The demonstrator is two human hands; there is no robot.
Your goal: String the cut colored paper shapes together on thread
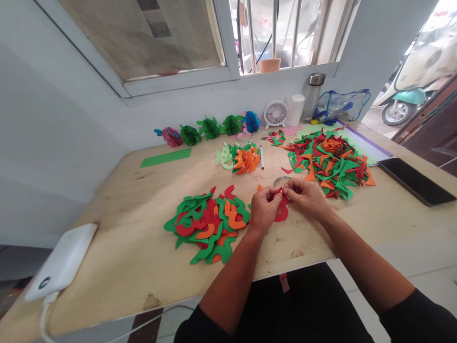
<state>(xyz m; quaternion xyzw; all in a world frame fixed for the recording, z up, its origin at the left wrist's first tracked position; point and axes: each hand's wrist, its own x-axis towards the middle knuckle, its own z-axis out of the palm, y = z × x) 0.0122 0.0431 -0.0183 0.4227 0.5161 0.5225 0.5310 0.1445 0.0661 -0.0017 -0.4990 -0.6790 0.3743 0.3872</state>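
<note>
at frame centre, left hand (263,208) and right hand (305,196) fingers pinch a red paper shape (282,212), probably folding; keep edges aligned.

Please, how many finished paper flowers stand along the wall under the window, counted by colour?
Pink paper flower: 1
Green paper flowers: 3
Blue paper flower: 1
Total: 5
</note>
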